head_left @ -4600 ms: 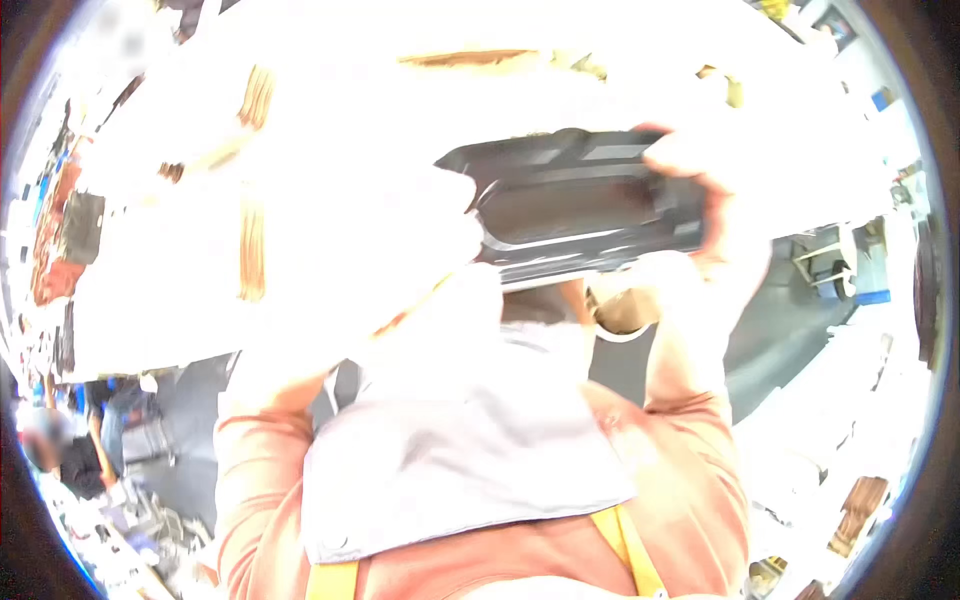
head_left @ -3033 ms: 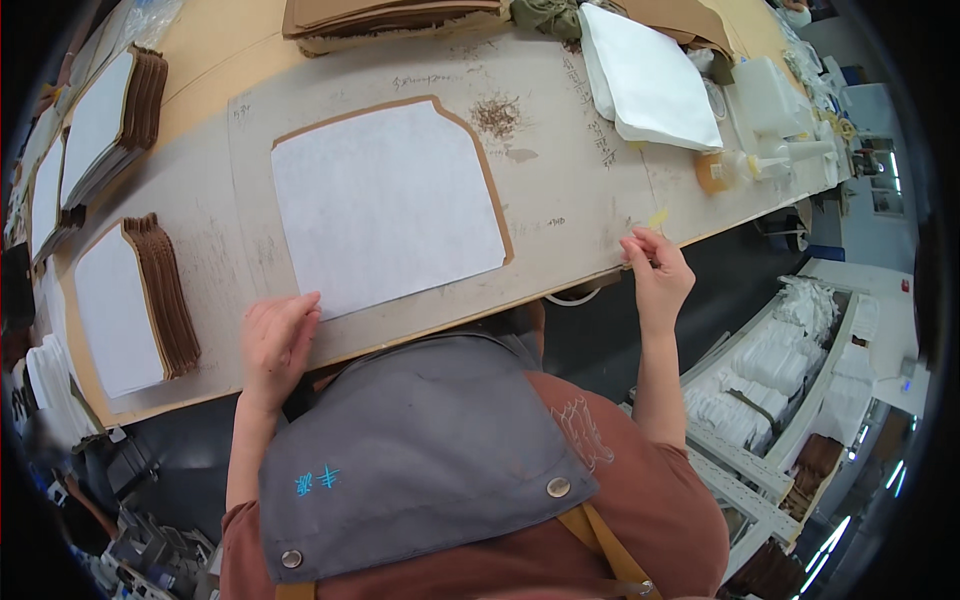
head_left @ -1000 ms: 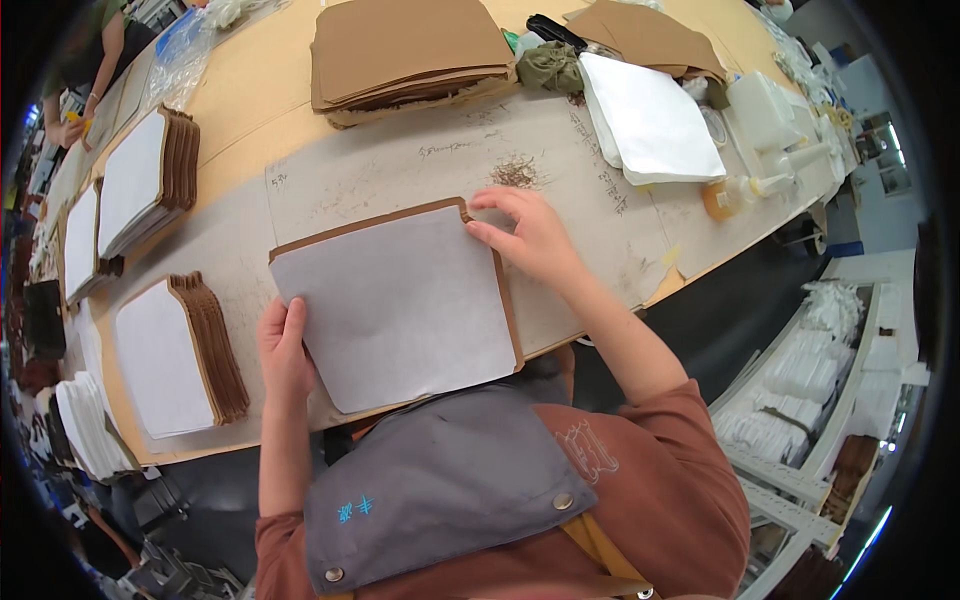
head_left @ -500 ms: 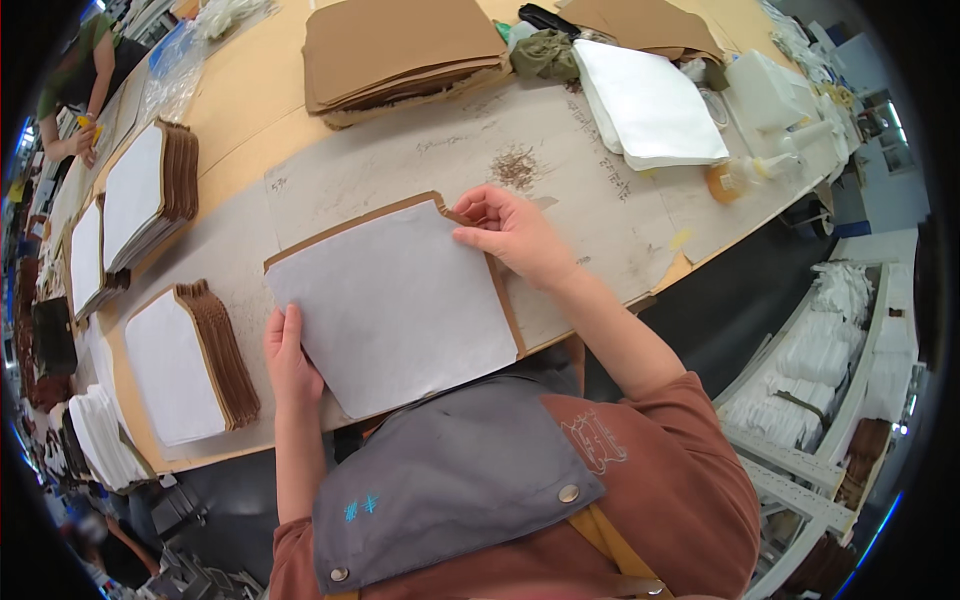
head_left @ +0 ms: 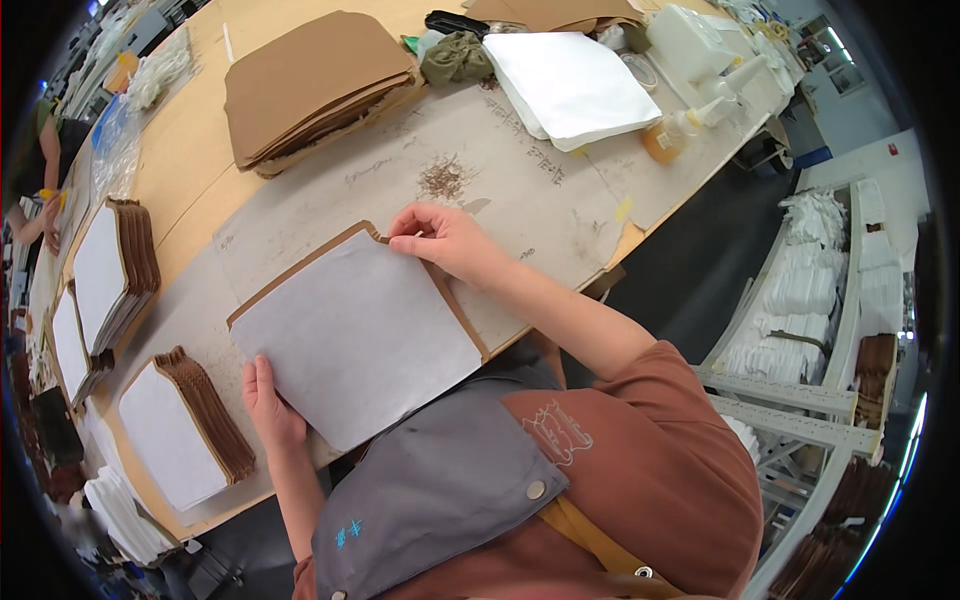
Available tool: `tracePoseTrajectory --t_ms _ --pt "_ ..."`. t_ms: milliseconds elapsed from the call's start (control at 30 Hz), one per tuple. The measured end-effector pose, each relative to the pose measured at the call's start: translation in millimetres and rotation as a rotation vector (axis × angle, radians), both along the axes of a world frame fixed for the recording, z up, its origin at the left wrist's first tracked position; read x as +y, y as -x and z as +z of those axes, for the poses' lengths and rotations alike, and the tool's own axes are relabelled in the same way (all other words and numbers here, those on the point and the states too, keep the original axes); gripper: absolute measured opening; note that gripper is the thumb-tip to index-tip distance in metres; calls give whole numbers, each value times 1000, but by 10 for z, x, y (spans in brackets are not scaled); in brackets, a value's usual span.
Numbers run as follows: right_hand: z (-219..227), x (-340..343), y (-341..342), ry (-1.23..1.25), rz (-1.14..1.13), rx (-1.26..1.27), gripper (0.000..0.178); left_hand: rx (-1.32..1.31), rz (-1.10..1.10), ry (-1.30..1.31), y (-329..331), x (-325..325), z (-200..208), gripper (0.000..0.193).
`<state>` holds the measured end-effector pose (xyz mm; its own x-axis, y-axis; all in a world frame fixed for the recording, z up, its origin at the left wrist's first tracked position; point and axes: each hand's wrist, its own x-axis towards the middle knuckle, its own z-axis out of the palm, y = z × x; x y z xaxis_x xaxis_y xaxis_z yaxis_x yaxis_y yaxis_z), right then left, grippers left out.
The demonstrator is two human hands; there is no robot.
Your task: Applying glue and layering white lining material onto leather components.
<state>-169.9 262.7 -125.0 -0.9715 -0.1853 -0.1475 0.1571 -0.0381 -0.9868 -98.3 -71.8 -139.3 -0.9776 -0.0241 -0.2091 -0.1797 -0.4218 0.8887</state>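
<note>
In front of me at the table's edge is a brown panel [head_left: 352,330] with a white sheet on its face, a brown border showing along its far and right sides. My right hand [head_left: 446,240] pinches its far right corner between thumb and fingers, by a small notch. At the near left edge, my left hand [head_left: 274,408] grips the panel, fingers along the rim; part of that grip is hidden beneath it. The near edge of the panel rests close to my grey apron [head_left: 440,470].
Stacks of white-faced brown panels [head_left: 172,435] stand to the left, more [head_left: 105,262] beyond. Farther off lie a brown sheet stack [head_left: 315,85], a white sheet pile [head_left: 570,88] and an amber bottle [head_left: 668,138]. Brown crumbs [head_left: 447,178] litter the table. Another person's hand [head_left: 48,222] shows far left.
The whole view has turned and shifted, so the table's things sit farther left. Both hands keep nearly the same hold on the panel; my right fingers look closer together at the corner.
</note>
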Motion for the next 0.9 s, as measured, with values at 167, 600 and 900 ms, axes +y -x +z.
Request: tracePoseTrajectory --t_ms 167,600,900 --pt "-4 -74 20 -153 13 88 23 -249 312 165 -190 -29 10 23" --pt "586 -709 -151 -364 354 252 27 -22 149 872 -755 -645 881 52" --pt "672 -2703 -13 -106 750 151 26 -271 357 942 -988 -2607 1178 51"
